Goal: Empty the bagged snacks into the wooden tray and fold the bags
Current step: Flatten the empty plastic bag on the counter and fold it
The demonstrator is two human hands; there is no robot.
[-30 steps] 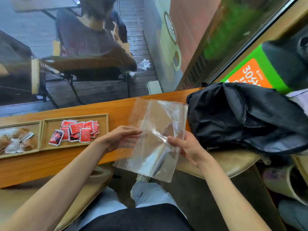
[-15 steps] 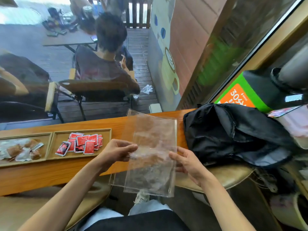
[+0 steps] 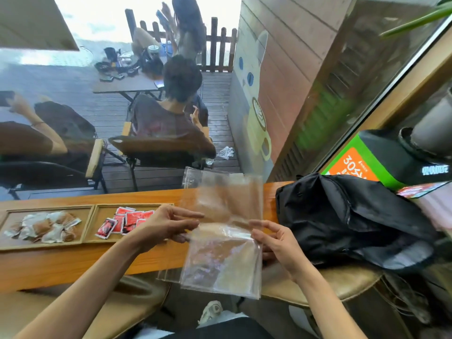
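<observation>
We take the wooden counter (image 3: 61,267) as our landmark: on it, at its left end, sit the two wooden tray compartments (image 3: 94,217), and both already hold snacks, so the emptying looks done as far as we can see. The left compartment carries a heap of brown-and-white snack packets (image 3: 42,227), the right one a pile of red snack packets (image 3: 122,221). Above the counter's near edge we hold one clear plastic bag (image 3: 222,241) upright; it looks empty and is not yet folded, so folding is what remains, and we cannot tell whether a second bag lies behind it. Our left hand (image 3: 166,225) pinches the bag's left edge, and our right hand (image 3: 276,243) pinches its right edge, both clamped on the plastic at about mid-height.
</observation>
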